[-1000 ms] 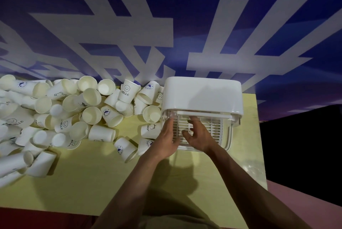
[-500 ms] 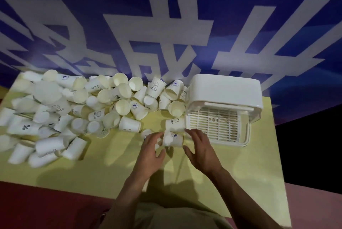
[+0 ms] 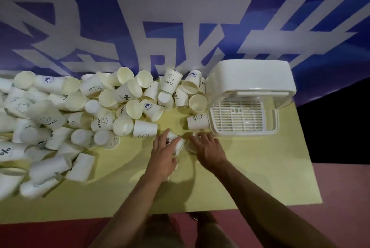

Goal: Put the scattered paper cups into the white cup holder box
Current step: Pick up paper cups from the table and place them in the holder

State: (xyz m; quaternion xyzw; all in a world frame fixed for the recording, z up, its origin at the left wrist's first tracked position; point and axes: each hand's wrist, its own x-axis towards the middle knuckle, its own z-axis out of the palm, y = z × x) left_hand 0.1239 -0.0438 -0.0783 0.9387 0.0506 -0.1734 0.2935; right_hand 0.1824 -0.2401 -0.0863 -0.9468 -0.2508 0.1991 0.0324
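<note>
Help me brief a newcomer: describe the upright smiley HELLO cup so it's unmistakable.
Start at the white cup holder box on the yellow table. Left of it, against the blue banner, the HELLO cup stands upright, mouth up, its neighbours tipped over.

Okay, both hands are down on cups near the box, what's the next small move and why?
Probably close the right hand around the cup under it and lift it toward the white cup holder box. That cup lies on the yellow table just in front of the box's slatted tray, which holds no cups yet. The left hand already rests on another cup.
</note>
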